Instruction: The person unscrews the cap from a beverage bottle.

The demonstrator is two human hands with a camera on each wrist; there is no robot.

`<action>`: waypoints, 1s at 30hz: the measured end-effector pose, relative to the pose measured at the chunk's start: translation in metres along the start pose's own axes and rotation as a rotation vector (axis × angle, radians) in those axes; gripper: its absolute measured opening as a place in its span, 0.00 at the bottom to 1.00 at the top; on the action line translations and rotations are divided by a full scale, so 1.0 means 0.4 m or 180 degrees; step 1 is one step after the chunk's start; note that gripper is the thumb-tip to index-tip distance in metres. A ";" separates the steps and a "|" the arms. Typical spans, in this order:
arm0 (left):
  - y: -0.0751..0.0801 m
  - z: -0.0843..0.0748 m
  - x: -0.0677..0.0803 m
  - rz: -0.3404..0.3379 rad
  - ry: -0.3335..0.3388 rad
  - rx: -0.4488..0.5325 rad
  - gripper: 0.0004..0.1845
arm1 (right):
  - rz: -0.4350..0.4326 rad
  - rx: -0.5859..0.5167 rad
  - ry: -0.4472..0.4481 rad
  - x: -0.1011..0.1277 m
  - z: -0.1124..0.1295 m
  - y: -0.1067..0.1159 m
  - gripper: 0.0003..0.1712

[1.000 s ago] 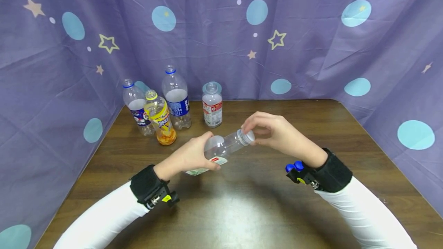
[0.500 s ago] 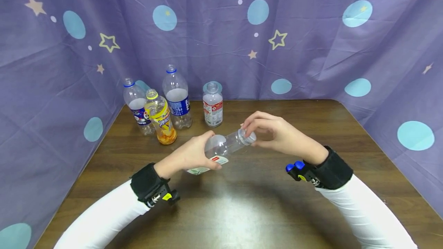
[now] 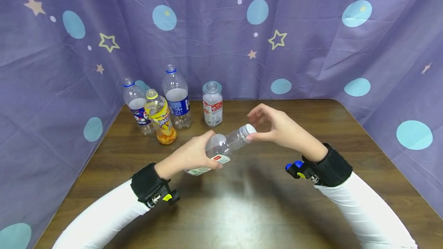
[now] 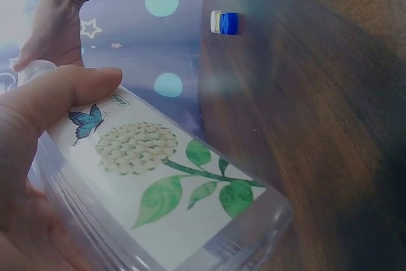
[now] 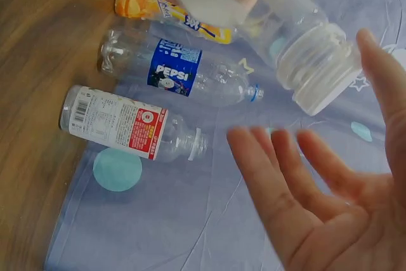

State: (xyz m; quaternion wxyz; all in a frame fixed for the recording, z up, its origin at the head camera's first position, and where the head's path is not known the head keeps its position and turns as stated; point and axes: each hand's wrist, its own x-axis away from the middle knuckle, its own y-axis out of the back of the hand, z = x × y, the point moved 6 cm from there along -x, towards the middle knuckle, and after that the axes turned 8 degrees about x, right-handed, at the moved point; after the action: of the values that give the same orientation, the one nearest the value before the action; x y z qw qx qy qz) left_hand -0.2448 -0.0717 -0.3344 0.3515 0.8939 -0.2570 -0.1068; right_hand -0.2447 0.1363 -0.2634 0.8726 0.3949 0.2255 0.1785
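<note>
My left hand (image 3: pixel 194 153) grips a clear plastic bottle (image 3: pixel 219 147) round its body, its neck tilted up to the right. In the left wrist view its label (image 4: pixel 190 188) shows a white flower and a butterfly. A whitish cap (image 3: pixel 250 128) sits on the bottle's mouth. My right hand (image 3: pixel 277 126) is beside that cap with fingers spread. In the right wrist view the thumb (image 5: pixel 374 61) is at the cap's edge, touching or nearly so, while the other fingers stand apart from it.
Uncapped bottles stand at the back left: a Pepsi bottle (image 3: pixel 136 105), another Pepsi bottle (image 3: pixel 177 105), a yellow-labelled bottle (image 3: pixel 160 122) with orange at its base, and a red-and-white-labelled bottle (image 3: pixel 212 108). Blue and white caps (image 4: pixel 225 22) lie on the wooden table. A purple curtain (image 3: pixel 311 49) hangs behind.
My right fingers have come off the cap and spread, lifting up and away, with the thumb staying near it. The left hand and the bottle have hardly moved.
</note>
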 end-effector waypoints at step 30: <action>0.002 0.003 0.002 0.0043 0.0015 0.0041 0.37 | -0.0037 -0.0245 0.0760 0.016 0.036 -0.009 0.18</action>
State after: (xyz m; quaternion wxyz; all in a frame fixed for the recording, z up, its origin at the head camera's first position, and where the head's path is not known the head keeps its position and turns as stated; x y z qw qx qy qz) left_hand -0.2450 -0.0733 -0.3349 0.3470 0.8946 -0.2628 -0.1006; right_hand -0.2313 0.1283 -0.2590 0.8550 0.3358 0.3230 0.2277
